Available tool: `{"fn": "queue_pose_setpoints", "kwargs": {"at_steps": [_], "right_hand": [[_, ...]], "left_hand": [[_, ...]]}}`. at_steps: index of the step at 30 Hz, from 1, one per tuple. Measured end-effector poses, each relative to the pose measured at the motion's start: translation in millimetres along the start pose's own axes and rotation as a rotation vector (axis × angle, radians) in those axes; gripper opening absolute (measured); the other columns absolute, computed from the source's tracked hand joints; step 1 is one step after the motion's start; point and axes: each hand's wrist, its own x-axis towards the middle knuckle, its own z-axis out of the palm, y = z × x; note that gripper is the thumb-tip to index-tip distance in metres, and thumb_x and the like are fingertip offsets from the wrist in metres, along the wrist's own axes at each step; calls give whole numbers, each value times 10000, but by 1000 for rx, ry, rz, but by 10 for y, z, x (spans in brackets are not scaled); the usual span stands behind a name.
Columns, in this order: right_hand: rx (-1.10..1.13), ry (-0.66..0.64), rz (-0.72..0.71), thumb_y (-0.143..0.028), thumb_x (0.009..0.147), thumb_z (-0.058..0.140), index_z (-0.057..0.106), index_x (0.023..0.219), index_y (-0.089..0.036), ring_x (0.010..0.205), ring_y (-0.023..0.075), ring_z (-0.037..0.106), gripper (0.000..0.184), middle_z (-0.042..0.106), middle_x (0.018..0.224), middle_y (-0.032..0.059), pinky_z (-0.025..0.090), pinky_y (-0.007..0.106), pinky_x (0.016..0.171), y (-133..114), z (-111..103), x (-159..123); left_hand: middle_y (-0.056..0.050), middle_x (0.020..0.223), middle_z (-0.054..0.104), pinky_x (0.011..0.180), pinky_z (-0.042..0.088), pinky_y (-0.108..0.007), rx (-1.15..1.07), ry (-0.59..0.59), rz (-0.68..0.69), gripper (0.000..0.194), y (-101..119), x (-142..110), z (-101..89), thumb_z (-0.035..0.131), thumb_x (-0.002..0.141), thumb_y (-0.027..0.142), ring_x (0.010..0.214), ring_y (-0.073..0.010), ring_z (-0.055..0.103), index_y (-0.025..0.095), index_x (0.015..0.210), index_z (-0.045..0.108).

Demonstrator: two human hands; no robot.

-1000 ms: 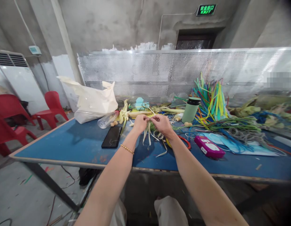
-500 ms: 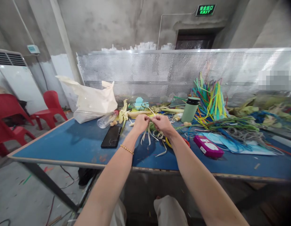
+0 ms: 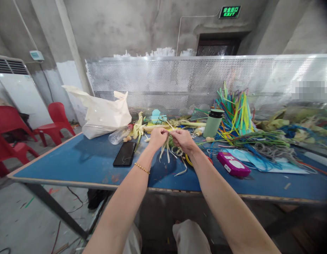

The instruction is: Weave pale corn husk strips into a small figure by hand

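Note:
Both hands meet over the blue table (image 3: 81, 162), pinching the same bundle of pale leaf strips (image 3: 168, 152). My left hand (image 3: 157, 137), with a bead bracelet on its wrist, is closed on the strips' upper end. Touching it from the right, my right hand (image 3: 182, 138) is closed on the same bundle. The loose strip ends hang down and curl onto the table below the hands.
A black phone (image 3: 125, 154) lies left of the hands, with a clear bottle (image 3: 120, 134) and a white bag (image 3: 105, 113) behind it. A green flask (image 3: 214, 123), coloured strips (image 3: 236, 111), a pink box (image 3: 233, 164) and tangled cords lie right. Red chairs (image 3: 57, 120) stand far left.
Hardly anything differs: both hands stay pinched on the strips at the same spot, with small finger movements. The view has shifted slightly.

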Motion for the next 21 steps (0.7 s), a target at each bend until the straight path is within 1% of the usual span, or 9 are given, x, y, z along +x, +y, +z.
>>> {"fn": "queue_pose_setpoints", "kwargs": {"at_steps": [4,7,10,15,21], "right_hand": [[6,29,-1,-389,685,792,449,577,-214,364,39,274,400,365,398,-87,197,201,366,11,-1,16],[6,18,-10,-408,683,800,468,588,-207,359,37,271,400,378,396,-85,198,202,369,18,4,17],[14,8,-23,-418,670,815,498,607,-197,359,39,284,392,401,395,-79,205,200,371,24,8,10],[-22,10,-44,-427,649,844,584,686,-169,382,52,327,368,425,415,-78,244,199,381,20,0,-6],[-50,25,-36,-394,651,829,564,659,-181,377,52,322,340,411,407,-81,237,200,378,-16,2,-19]], "left_hand": [[-87,817,770,733,487,-272,-61,-38,-20,185,18,-12,-9,655,776,108,731,-161,642,95,888,801],[-89,797,765,716,475,-276,-64,-27,-35,140,18,-19,-17,697,769,138,716,-163,633,90,855,797],[-82,756,748,711,463,-281,-29,-6,-42,114,0,-11,-16,681,782,138,703,-162,617,91,794,785],[-60,744,727,739,470,-282,-10,43,-52,115,-43,13,-25,644,780,123,710,-154,601,110,739,751],[-29,650,658,730,472,-286,31,50,-76,156,-69,16,-55,579,736,94,674,-147,570,136,639,695]]}}
